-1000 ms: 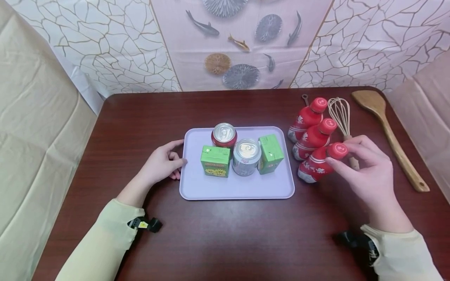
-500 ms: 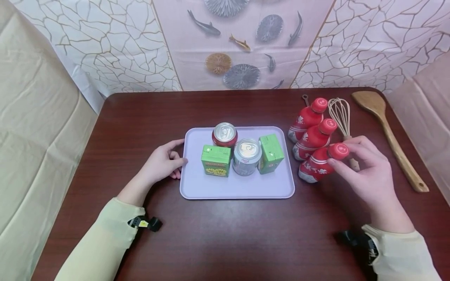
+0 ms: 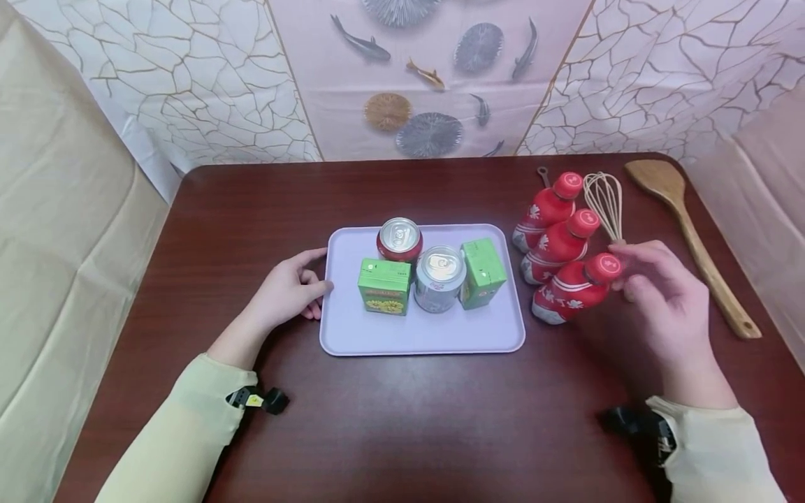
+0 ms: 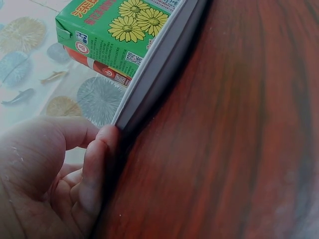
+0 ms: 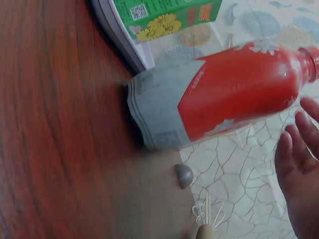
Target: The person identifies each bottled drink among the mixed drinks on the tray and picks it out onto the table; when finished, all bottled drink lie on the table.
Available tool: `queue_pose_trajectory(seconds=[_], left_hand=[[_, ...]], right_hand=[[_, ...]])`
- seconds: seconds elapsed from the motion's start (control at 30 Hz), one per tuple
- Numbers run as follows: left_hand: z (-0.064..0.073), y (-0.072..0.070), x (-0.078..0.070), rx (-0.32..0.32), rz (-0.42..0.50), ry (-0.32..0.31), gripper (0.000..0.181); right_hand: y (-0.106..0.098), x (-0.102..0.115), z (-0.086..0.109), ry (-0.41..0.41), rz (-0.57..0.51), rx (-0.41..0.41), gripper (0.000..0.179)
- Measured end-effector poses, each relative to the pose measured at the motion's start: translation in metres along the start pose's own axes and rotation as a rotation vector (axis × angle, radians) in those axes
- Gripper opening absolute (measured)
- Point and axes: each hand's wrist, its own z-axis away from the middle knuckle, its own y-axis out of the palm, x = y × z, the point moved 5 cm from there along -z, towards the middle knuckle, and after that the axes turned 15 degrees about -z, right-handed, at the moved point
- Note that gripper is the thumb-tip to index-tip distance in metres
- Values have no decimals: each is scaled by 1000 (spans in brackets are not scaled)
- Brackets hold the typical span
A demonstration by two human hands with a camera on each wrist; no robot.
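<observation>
My left hand [image 3: 286, 293] holds the left rim of a lilac tray [image 3: 371, 339], thumb and fingertips at its edge. In the left wrist view the fingertips [image 4: 107, 134] meet the rim. On the tray stand a red can [image 3: 400, 241], a silver can [image 3: 440, 279] and two green drink cartons [image 3: 385, 286]. Right of it, three red-capped bottles stand in a row: a back bottle [image 3: 547, 209], a middle bottle [image 3: 560, 248] and a front bottle [image 3: 569, 290]. My right hand [image 3: 673, 300] is beside the front bottle's cap, fingers loosely bent, apart from it in the right wrist view.
Behind the bottles lie a whisk [image 3: 605, 202] and the holed end of a thin dark handle [image 3: 544, 175]. A wooden spatula [image 3: 698, 237] lies along the table's right side. Patterned cloth [image 3: 220, 84] hangs behind the dark table [image 3: 402, 426].
My right hand has let go of the front bottle's cap and drawn slightly right. The bottle stays in place. My left hand keeps its hold on the tray.
</observation>
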Motion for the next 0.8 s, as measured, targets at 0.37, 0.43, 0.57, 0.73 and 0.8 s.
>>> queue_pose_trajectory(seconds=[0.37, 0.43, 0.57, 0.73, 0.8], left_hand=[[3, -2, -3, -22, -21, -12, 62], [2, -2, -4, -24, -15, -10, 61], [2, -1, -6, -43, -38, -3, 58], [5, -2, -4, -132, -211, 28, 42], [10, -7, -4, -202, -294, 50, 37]], right_hand=[[-31, -22, -6, 57, 792, 16, 45], [-34, -25, -8, 83, 869, 73, 53], [-36, -31, -9, 126, 951, 177, 68], [-40, -43, -1, 276, 1040, 314, 78], [-41, -47, 2, 335, 1072, 347, 79]])
